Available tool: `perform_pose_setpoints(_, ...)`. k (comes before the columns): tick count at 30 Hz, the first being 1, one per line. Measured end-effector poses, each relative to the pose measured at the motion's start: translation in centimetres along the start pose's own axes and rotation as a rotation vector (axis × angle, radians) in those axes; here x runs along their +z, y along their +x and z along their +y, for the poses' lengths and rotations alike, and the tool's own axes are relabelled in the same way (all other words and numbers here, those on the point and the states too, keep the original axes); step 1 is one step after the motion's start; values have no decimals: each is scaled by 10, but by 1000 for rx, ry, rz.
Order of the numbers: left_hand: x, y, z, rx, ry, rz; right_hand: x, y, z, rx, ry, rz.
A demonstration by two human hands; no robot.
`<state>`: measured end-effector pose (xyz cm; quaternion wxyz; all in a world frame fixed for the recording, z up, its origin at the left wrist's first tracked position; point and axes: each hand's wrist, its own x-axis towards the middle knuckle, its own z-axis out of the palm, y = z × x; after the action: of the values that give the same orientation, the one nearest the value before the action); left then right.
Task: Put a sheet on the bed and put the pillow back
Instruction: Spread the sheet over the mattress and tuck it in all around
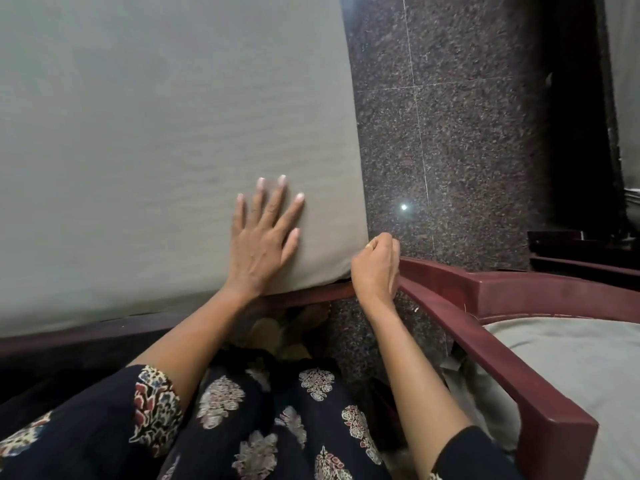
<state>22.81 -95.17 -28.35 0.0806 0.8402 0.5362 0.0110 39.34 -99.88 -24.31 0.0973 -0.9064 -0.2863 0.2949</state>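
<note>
Grey sheet (156, 133) lies smooth over the bed top, out to its near-right corner, w/ the bed frame (311, 295) showing below. Maroon chair (485, 327) beside that corner holds grey fabric (571, 368), poss. the pillow, can't tell. Left hand (263, 244) is spread flat, pressing the sheet. Right hand (375, 265) seems to pinch the sheet's corner edge. Sheet approx. on; corner finish & pillow still to do.

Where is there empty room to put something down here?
The sheet is bare left of and beyond the left hand. The floor between bed and chair is bare too. Crowded: the bed corner, where the right hand pinches the sheet.
</note>
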Motion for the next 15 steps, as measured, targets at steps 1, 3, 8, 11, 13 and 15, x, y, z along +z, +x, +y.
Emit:
perform_pose_setpoints(1,-3,1,-13,-96,-34,-10,2,-1,-4,-19,4,84)
perform_pose_setpoints(3,-9,1,-43,-306,-113,-31,9,-2,-19,-148,-16,278)
perform_pose_setpoints(8,-19,-8,-108,-664,-113,-6,58,-19,-104,-554,-34,72)
perform_pose_setpoints(11,-21,-8,-138,-936,-142,43,93,-29,-149,-984,-288,-68)
perform_pose_setpoints(13,-23,-9,-156,-1089,-184,76,110,-24,-172,-1251,-512,-146)
perform_pose_setpoints(15,-23,-9,-169,-1142,-207,89,117,-11,-189,-1407,-736,-221)
